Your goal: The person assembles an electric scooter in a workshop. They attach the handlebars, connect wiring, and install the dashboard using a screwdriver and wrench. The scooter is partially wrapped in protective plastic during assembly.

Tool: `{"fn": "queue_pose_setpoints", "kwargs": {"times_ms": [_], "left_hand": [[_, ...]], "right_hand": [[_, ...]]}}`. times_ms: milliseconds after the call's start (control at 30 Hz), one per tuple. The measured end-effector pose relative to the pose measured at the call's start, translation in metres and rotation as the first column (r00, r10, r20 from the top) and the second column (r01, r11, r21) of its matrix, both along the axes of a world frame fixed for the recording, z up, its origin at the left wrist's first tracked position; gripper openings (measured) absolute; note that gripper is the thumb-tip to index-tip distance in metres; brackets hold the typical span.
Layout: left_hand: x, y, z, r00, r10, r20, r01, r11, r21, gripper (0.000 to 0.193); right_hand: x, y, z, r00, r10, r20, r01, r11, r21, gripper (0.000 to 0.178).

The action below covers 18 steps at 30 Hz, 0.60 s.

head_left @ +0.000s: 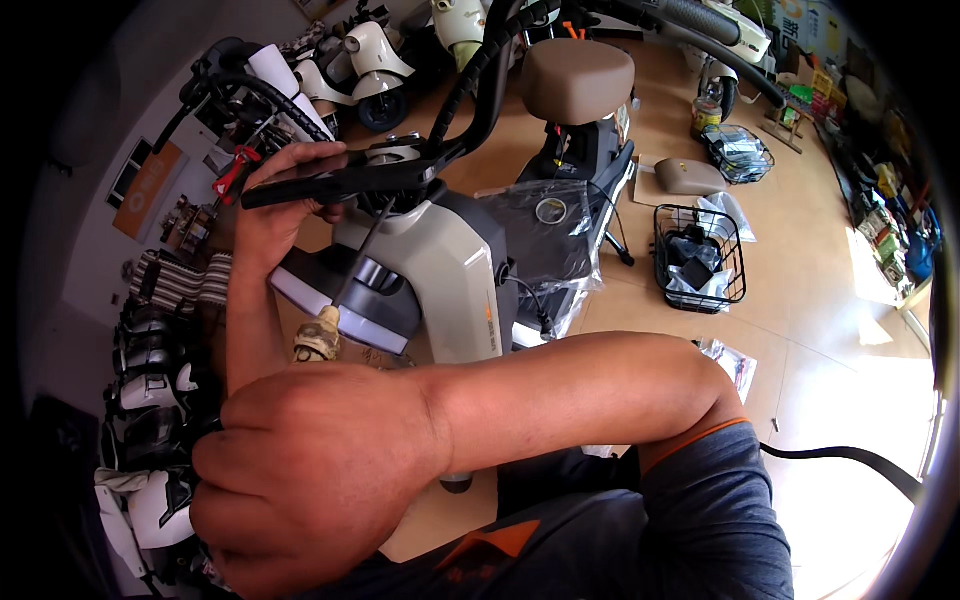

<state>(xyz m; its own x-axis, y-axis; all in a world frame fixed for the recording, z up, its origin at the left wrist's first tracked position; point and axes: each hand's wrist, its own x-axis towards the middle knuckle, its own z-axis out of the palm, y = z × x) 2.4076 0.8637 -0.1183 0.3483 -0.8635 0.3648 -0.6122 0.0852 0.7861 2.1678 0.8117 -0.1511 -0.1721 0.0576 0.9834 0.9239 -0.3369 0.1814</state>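
Observation:
My left hand (275, 215) grips the edge of a flat black panel (335, 182) at the top of the scooter's steering column, thumb and fingers on either side of it. Low in front, my closed right hand (315, 465) is wrapped round a power screwdriver (318, 337); only its worn, cream-coloured nose and long, thin bit show, the body being hidden by the hand. The bit slants up to the underside of the panel, by the column's top. Beneath is the scooter's pale grey front body (445, 265), with a headlight unit (345, 300) on its left.
Black handlebars (485, 85) arch over the column, near a brown seat (578, 80). Wire baskets (742, 265) with bagged parts stand on the floor at right, beside a loose tan seat pad (690, 177). Scooters (378, 60) stand behind; helmets (150, 390) line the left.

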Motion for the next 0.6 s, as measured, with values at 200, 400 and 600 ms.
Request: {"fn": "queue_pose_setpoints", "kwargs": {"times_ms": [200,400,600], "left_hand": [[0.000,0.000,0.000,1.000,0.015,0.005,-0.015,1.000,-0.002,0.051],[-0.004,-0.003,0.000,0.999,0.040,0.027,-0.040,0.999,-0.003,0.049],[0.005,0.002,-0.002,0.999,0.005,0.046,-0.004,1.000,-0.024,0.046]], "right_hand": [[0.004,-0.003,-0.001,0.981,-0.111,0.161,0.111,0.994,0.008,0.024],[0.008,-0.007,-0.014,0.968,-0.238,0.082,0.233,0.971,0.061,0.010],[0.001,-0.023,-0.016,0.975,-0.223,0.022,0.224,0.971,-0.082,0.017]]}}
